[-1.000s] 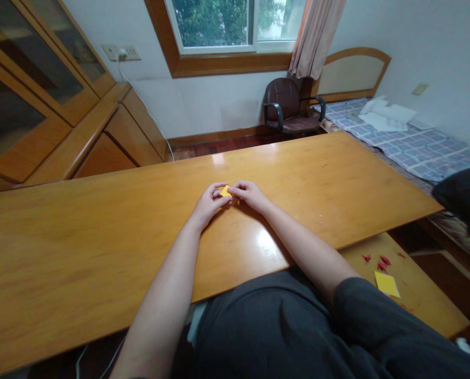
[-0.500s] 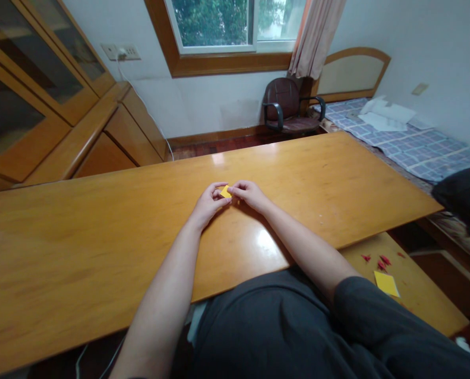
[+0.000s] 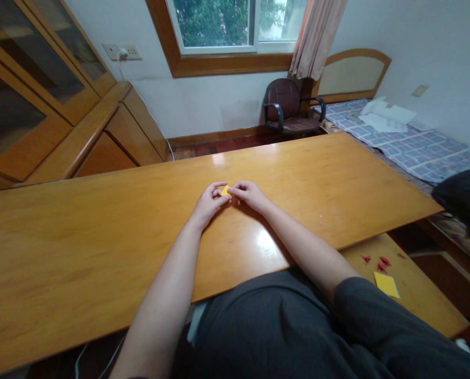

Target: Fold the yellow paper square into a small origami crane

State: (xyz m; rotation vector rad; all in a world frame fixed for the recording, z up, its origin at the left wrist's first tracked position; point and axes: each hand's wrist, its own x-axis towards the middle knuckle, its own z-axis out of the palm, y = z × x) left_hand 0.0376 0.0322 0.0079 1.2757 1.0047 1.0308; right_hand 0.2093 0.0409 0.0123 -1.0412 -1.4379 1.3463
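Note:
A small folded piece of yellow paper [image 3: 225,191] is held between my two hands, just over the wooden table [image 3: 100,252]. My left hand [image 3: 211,202] grips its left and near side, thumb on top and fingers curled round behind. On the right edge, my right hand [image 3: 250,195] pinches the paper between thumb and fingertips. Fingers cover part of the paper, so its full folded shape is hidden.
To the right, a lower wooden surface [image 3: 424,300] holds a stack of yellow paper [image 3: 387,285] and several small red folded pieces [image 3: 382,267]. Beyond the table stand a dark red armchair [image 3: 283,105] and a bed [image 3: 424,147]. A glass-door cabinet [image 3: 61,105] is at left.
My left thumb has shifted very slightly on the yellow paper. Both hands otherwise keep the same place and hold.

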